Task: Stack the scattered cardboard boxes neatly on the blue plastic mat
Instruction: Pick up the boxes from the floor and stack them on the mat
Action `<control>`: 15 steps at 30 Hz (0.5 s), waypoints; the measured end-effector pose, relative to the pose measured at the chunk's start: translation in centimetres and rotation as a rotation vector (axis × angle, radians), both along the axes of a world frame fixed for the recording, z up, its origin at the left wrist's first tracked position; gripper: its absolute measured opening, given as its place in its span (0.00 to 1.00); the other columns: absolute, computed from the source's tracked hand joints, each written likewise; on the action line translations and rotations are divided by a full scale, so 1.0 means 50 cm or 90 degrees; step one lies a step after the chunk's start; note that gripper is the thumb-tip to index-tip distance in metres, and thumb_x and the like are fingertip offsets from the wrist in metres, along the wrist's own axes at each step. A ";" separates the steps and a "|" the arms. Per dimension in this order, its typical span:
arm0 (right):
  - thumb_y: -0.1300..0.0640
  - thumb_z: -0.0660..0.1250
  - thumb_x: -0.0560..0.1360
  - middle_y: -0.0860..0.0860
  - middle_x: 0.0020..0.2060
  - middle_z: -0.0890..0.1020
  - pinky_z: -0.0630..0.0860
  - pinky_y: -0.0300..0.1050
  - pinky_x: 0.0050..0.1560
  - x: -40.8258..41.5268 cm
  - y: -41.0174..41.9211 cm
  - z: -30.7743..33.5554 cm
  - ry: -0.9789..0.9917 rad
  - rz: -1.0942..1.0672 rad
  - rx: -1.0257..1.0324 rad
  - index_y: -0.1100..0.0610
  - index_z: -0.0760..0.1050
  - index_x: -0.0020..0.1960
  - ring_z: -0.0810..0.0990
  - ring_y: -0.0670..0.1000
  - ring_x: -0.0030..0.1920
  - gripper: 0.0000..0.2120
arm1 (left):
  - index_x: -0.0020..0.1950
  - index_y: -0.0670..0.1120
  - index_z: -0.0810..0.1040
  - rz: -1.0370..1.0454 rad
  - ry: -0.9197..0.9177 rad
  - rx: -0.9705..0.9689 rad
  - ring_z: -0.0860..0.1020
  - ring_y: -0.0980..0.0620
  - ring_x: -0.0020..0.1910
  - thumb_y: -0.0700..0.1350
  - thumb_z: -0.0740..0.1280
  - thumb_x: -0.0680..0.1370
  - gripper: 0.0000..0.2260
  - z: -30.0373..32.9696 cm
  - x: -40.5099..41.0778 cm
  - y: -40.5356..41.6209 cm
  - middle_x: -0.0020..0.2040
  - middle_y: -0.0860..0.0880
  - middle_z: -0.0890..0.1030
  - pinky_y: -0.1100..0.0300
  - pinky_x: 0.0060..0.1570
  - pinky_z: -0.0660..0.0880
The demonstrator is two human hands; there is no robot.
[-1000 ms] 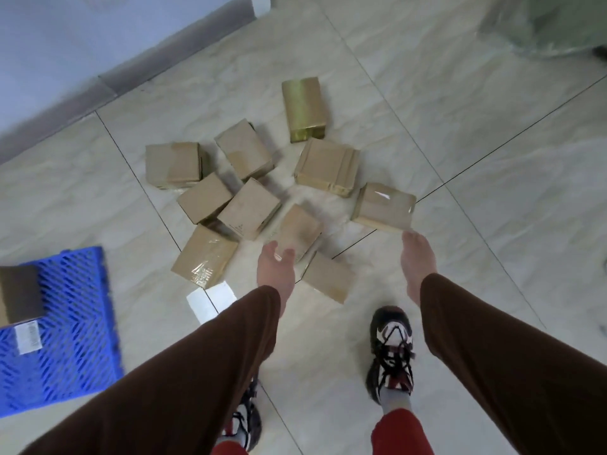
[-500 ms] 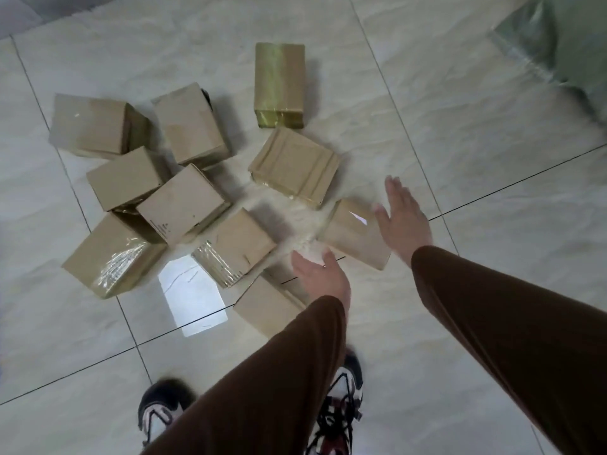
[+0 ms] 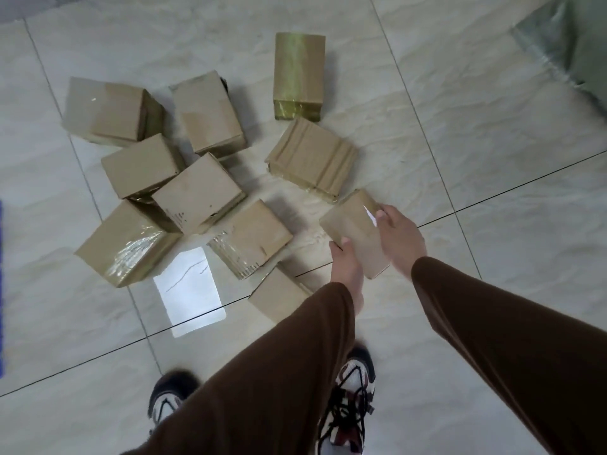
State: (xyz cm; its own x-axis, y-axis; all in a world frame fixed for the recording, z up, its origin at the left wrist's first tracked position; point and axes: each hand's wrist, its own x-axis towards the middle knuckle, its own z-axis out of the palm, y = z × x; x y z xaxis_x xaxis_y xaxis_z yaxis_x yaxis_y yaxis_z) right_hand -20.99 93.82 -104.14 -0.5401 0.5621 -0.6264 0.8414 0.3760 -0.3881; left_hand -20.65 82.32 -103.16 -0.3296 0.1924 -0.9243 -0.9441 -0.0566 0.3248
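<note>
Several brown cardboard boxes lie scattered on the pale tiled floor. Both my hands grip one small box [image 3: 356,231] at the right of the pile: my left hand [image 3: 346,267] holds its near left edge, my right hand [image 3: 399,239] its right side. A ribbed flat box [image 3: 312,159] lies just beyond it, and a shiny taped gold-green box [image 3: 299,75] sits farther back. Another small box [image 3: 279,295] is partly hidden under my left sleeve. Only a thin blue strip of the mat [image 3: 1,290] shows at the left edge.
A white sheet [image 3: 190,290] lies flat on the floor in front of the pile. My two shoes [image 3: 349,408] stand at the bottom of the view. A grey-green plastic bag [image 3: 571,44] fills the top right corner.
My view has swung right, so the blue mat slid almost out of sight. Both hands reached down from open in the air and closed on the small box at the right.
</note>
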 end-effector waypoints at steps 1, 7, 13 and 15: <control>0.42 0.50 0.77 0.48 0.59 0.82 0.71 0.62 0.66 0.000 -0.027 0.031 0.027 -0.022 -0.007 0.41 0.73 0.68 0.78 0.56 0.61 0.23 | 0.71 0.57 0.66 -0.013 0.019 0.001 0.77 0.57 0.59 0.53 0.50 0.84 0.16 0.026 -0.008 -0.027 0.66 0.54 0.77 0.63 0.54 0.72; 0.40 0.51 0.73 0.45 0.57 0.82 0.78 0.64 0.59 -0.047 -0.262 0.199 0.123 -0.104 -0.067 0.36 0.73 0.66 0.79 0.54 0.60 0.24 | 0.77 0.62 0.59 -0.047 0.100 -0.067 0.74 0.48 0.68 0.68 0.54 0.70 0.35 0.161 -0.069 -0.263 0.73 0.52 0.72 0.47 0.70 0.69; 0.40 0.54 0.73 0.51 0.64 0.76 0.73 0.62 0.67 -0.102 -0.544 0.309 0.195 -0.101 -0.137 0.44 0.74 0.70 0.74 0.55 0.66 0.28 | 0.76 0.57 0.65 -0.034 0.178 -0.079 0.75 0.51 0.65 0.53 0.53 0.82 0.21 0.307 -0.136 -0.549 0.70 0.54 0.76 0.57 0.59 0.73; 0.41 0.55 0.74 0.48 0.66 0.75 0.75 0.62 0.66 -0.121 -0.633 0.331 0.205 -0.090 -0.173 0.41 0.71 0.73 0.74 0.52 0.67 0.28 | 0.75 0.55 0.67 -0.018 0.188 -0.114 0.76 0.50 0.63 0.49 0.54 0.83 0.20 0.336 -0.155 -0.636 0.69 0.53 0.77 0.59 0.52 0.73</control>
State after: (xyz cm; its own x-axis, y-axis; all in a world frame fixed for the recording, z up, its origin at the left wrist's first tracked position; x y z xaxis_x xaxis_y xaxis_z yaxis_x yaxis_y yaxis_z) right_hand -27.02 62.16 -87.58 -0.6613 0.4830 -0.5740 0.6974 0.1138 -0.7076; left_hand -28.39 50.54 -86.37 -0.5850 0.0490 -0.8095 -0.8080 0.0512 0.5870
